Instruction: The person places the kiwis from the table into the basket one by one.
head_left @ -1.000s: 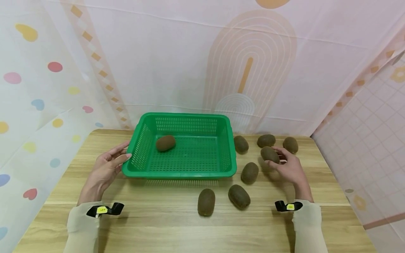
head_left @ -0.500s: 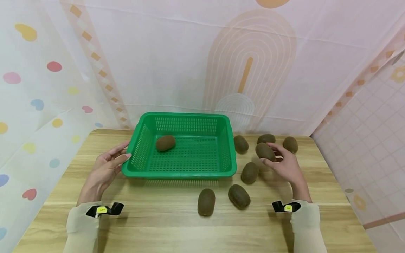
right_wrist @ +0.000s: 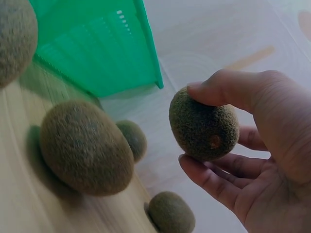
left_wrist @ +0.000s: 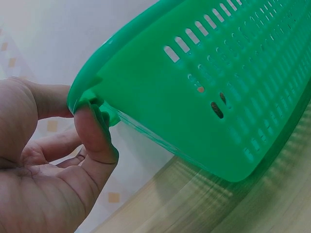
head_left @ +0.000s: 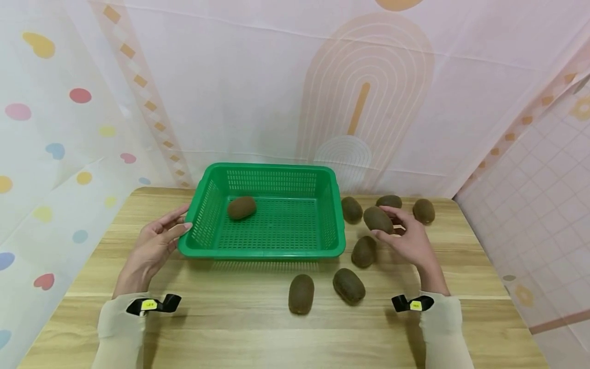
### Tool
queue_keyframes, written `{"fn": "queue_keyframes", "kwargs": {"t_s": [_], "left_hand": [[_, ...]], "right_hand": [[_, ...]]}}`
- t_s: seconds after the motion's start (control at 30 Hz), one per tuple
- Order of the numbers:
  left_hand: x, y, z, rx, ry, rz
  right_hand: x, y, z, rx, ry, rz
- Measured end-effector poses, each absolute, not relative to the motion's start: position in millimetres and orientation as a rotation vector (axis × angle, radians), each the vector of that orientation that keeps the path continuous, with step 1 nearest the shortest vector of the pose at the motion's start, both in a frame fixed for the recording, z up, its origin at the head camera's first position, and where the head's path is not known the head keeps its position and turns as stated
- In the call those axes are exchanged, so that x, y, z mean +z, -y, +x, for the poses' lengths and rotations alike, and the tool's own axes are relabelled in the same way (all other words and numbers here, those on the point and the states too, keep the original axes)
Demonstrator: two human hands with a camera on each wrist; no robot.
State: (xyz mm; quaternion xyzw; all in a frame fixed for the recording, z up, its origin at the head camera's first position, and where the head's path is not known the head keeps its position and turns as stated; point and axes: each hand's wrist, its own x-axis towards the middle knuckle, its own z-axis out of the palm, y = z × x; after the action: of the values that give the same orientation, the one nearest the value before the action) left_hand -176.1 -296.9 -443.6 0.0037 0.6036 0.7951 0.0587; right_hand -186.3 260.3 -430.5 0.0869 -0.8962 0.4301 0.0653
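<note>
Working from afar, I pinch the green basket at its left rim with my left grip, probably to steady it, while my right grip pinches a kiwi between thumb and fingers, seemingly lifted, to the basket's right. The fingertip hold likely suits its rounded, fuzzy brown skin. A second kiwi lies on its side inside, on slotted, glossy plastic; six loose kiwis sit off the right and near sides on the wood-grained tabletop, presumably spread within easy reach
</note>
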Motion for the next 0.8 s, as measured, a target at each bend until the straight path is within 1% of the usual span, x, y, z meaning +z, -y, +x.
{"fn": "queue_keyframes", "kwargs": {"t_s": [0.37,0.8], "left_hand": [[-443.5,297.9,-178.0,2.397,-1.831,0.036],[-443.9,297.4,-176.6,2.406,-1.826,0.034]], "right_hand": [[-428.3,-242.1,-183.3,1.4,2.67,0.292],[-421.1,-211.0,-185.5,1.468,2.564,0.427]]}}
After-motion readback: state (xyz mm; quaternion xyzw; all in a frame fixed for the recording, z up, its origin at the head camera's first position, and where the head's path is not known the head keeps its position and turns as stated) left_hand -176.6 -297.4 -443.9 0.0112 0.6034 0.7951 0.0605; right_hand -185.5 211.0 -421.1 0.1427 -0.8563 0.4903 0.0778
